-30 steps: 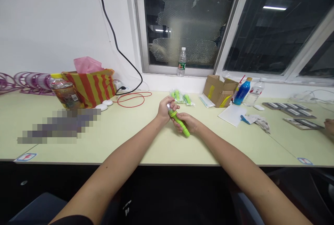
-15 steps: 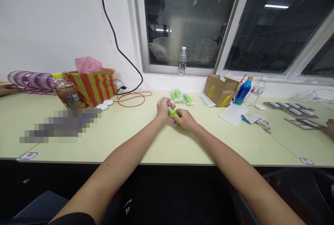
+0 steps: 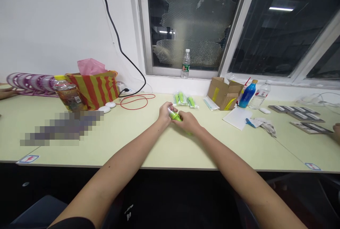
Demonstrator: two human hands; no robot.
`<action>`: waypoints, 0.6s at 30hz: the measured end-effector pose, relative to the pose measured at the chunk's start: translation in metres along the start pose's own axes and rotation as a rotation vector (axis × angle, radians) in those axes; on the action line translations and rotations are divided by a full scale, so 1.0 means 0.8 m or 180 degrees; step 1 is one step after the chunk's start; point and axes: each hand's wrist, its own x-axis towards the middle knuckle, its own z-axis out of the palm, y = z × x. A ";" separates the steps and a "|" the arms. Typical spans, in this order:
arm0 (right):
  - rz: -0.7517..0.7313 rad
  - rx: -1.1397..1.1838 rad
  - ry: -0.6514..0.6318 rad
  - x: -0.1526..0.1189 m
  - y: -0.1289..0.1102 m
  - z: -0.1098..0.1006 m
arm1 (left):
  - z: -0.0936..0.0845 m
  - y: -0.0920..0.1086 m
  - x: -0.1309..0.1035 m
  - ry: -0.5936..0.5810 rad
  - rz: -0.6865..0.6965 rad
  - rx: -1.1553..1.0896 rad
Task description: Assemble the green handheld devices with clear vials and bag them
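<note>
Over the middle of the table [image 3: 170, 151], both of my hands are closed on one bright green tube with a clear end [image 3: 174, 115]; its exact kind is hard to make out. My left hand [image 3: 165, 111] wraps the clear end. From the other side, my right hand [image 3: 188, 121] grips the green part, and a bit of green shows below its palm. Just beyond the hands lie several clear packets with green items [image 3: 181, 98] inside.
A striped bag [image 3: 99, 89] and a yellow-capped bottle [image 3: 69, 92] stand left, near a red cord [image 3: 136, 102]. Right are a cardboard box [image 3: 224, 92], a blue bottle [image 3: 247, 94], white paper [image 3: 236, 117] and gloves [image 3: 262, 124]. Other people's hands show at both sides.
My fingers have shifted slightly on the green tube, and more of its middle shows between the hands. Both hands keep hold of it in nearly the same place.
</note>
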 end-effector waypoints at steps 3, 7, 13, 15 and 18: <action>0.0509 0.1932 -0.0859 0.000 0.008 -0.008 | 0.005 0.004 -0.005 -0.0341 -0.0303 -0.0036; 0.0950 0.3460 -0.1831 -0.004 0.013 -0.013 | 0.012 0.009 -0.016 -0.0662 -0.0503 -0.0075; 0.0698 0.3802 -0.1952 -0.001 0.028 -0.017 | 0.021 0.014 -0.024 -0.0747 -0.0401 -0.0057; 0.0530 0.3482 -0.1715 0.002 0.031 -0.022 | 0.023 0.014 -0.024 -0.0800 -0.0276 -0.0068; 0.0414 0.2617 -0.1389 0.003 0.029 -0.031 | 0.023 0.009 -0.021 -0.0763 -0.0181 -0.0011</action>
